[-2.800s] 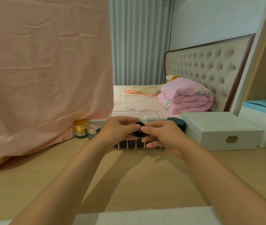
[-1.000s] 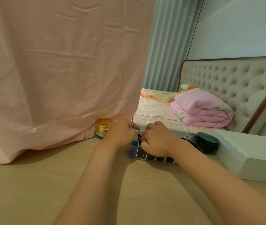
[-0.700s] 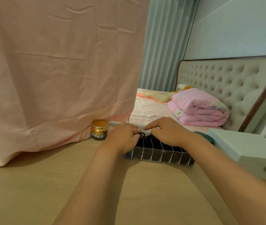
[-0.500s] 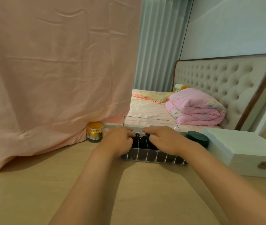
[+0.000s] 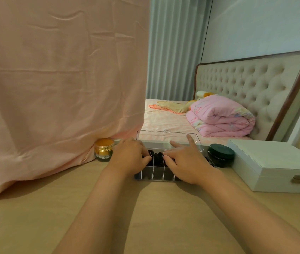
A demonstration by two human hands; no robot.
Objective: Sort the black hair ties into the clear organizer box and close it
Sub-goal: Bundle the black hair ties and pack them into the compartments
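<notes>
Black elastic hair ties [image 5: 156, 156], small loops bunched together, sitting in the rear part of the clear plastic organizer box [image 5: 157, 174] with thin upright dividers, on the pale wooden tabletop [image 5: 41, 208]. Partly hidden by both hands; count impossible to tell.

Left hand [image 5: 129, 156] curled over the box's left end, fingertips down among the ties, pressing or pinching them; whether actually gripping one, cannot tell. Right hand [image 5: 186, 163] spread flat over the right side, index and another finger stretched toward the raised clear lid [image 5: 165, 137], thumb tucked in by the ties; apparently released, grasping nothing visible.

Likely trouble from here: loops springing back up above the divider tops and getting caught under the lid at closing, leaving the latch unseated. Also possible: a tie straddling a divider and sitting across two compartments. Also possible: the light box sliding on the smooth tabletop under uneven pressing, toward the round dark green jar [image 5: 221, 156] just to its right or the gold-lidded jar [image 5: 103, 149] near its left, by the peach cloth [image 5: 57, 79]. White hinged case [image 5: 277, 165] further right, probably out of harm's way.

Long axis of the box running left to right across the view, dividers running front to back. Lid hinged at the far edge, standing nearly upright, opening facing up and toward the wearer.
</notes>
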